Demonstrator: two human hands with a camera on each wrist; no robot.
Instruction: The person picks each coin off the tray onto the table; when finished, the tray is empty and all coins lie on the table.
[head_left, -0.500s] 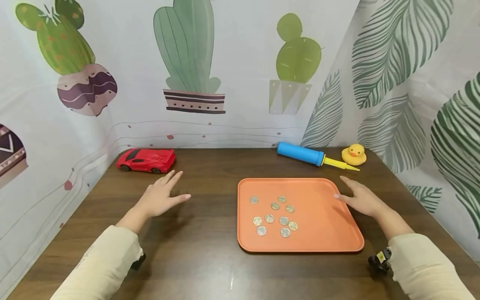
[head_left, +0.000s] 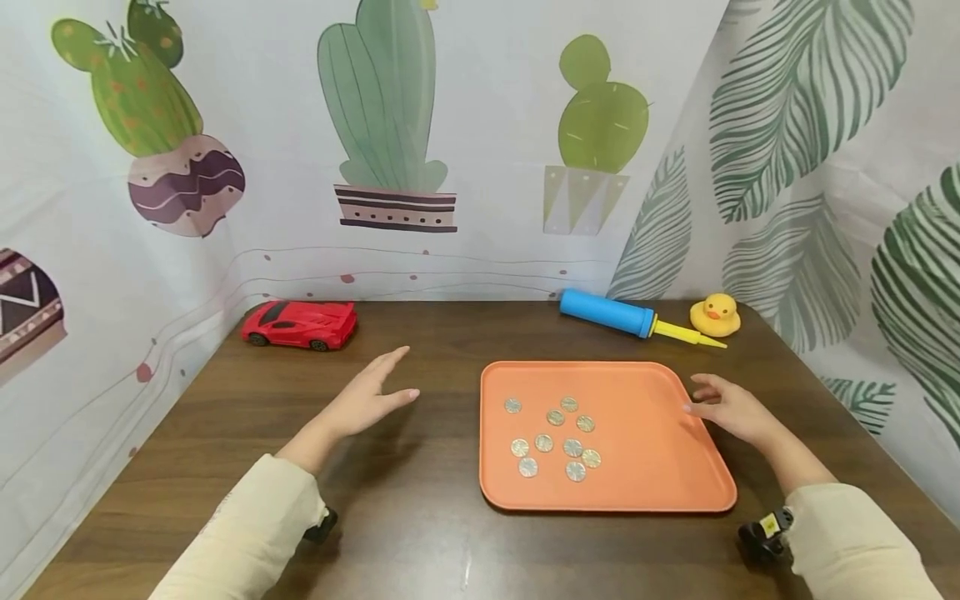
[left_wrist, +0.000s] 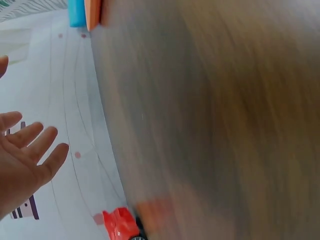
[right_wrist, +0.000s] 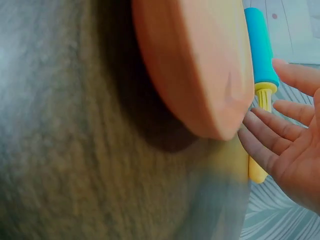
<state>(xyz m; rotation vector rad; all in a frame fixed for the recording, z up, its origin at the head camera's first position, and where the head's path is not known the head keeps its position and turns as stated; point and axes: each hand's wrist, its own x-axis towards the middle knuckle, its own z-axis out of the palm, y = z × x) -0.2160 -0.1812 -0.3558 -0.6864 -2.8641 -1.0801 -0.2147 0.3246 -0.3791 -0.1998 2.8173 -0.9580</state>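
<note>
Our right hand (head_left: 731,410) touches the orange tray (head_left: 660,467) rim, fingers relaxed; our left hand (head_left: 367,400) hovers open; coins (head_left: 555,435) lie untouched.

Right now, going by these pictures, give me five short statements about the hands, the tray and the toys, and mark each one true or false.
1. The orange tray has coins lying on it. True.
2. The left hand grips the red toy car. False: that hand is open with straight fingers, apart from the car, which sits at the back of the table.
3. The right hand is at the tray's right edge. True.
4. The yellow duck sits on the tray. False: it sits on the table behind the tray, beside the blue pump.
5. The pump lies behind the tray. True.
</note>
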